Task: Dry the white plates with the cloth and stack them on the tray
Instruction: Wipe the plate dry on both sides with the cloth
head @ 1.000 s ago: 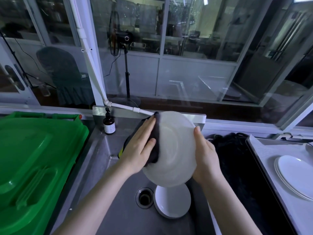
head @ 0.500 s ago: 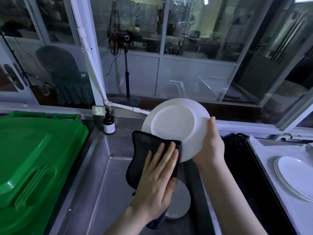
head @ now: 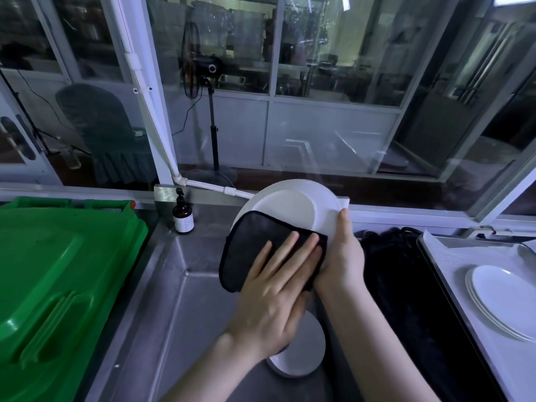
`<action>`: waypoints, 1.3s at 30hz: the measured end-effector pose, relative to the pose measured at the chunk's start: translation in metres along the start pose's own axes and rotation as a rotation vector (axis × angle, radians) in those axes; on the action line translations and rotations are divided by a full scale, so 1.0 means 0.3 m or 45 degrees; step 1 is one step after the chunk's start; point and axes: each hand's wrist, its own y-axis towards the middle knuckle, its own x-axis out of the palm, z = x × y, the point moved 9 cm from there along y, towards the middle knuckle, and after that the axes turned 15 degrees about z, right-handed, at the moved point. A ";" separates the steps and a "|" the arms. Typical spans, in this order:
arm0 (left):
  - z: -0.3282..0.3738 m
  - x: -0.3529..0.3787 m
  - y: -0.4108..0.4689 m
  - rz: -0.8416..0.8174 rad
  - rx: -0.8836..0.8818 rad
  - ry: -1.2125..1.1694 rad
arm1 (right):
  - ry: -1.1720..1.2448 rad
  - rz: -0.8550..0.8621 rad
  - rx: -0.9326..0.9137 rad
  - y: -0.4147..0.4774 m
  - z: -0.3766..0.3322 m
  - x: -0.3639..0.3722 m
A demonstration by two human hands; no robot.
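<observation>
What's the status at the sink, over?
Left hand presses black cloth on round white plate. Right hand grips its rim. Second white plate lies in steel sink. Nothing blocking.

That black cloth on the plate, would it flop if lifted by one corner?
Probably floppy: the black drying cloth drapes past the rim of the round white plate and its lower edge hangs free. Likely light: the flat left hand alone pins it there.

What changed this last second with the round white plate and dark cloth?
The right hand turned the round white plate to face the camera. The left hand slid the dark cloth from the plate's left side onto its lower face. Unchanged: the right hand's rim grip, the stacked white plates on the metal tray.
</observation>
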 end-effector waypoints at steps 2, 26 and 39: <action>0.011 0.003 0.035 -0.046 0.008 -0.010 | -0.088 -0.024 -0.050 0.001 0.023 -0.007; -0.199 0.000 0.047 0.010 -0.609 -0.223 | -0.239 -0.104 -0.206 -0.054 -0.036 -0.027; -0.195 -0.009 0.132 -0.028 -0.509 -0.209 | -0.276 -0.124 -0.221 -0.040 -0.053 -0.025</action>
